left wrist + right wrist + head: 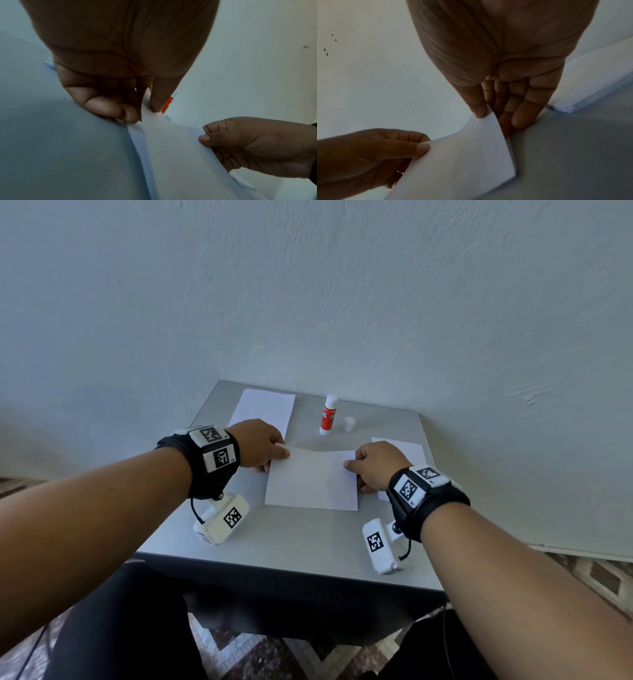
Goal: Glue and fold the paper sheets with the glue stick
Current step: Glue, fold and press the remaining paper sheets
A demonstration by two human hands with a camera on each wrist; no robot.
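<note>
At table centre, the left hand (263, 445) and right hand (375, 463) each pinch a far corner of the sheet (310, 482), glue stick (328, 415) standing uncapped behind. Bring both corners down together, matching near edges before creasing.

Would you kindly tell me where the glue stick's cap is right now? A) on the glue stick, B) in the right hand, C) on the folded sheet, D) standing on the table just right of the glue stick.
D: the small white cap stands on the table beside the upright, uncapped glue stick, apart from both hands.
</note>
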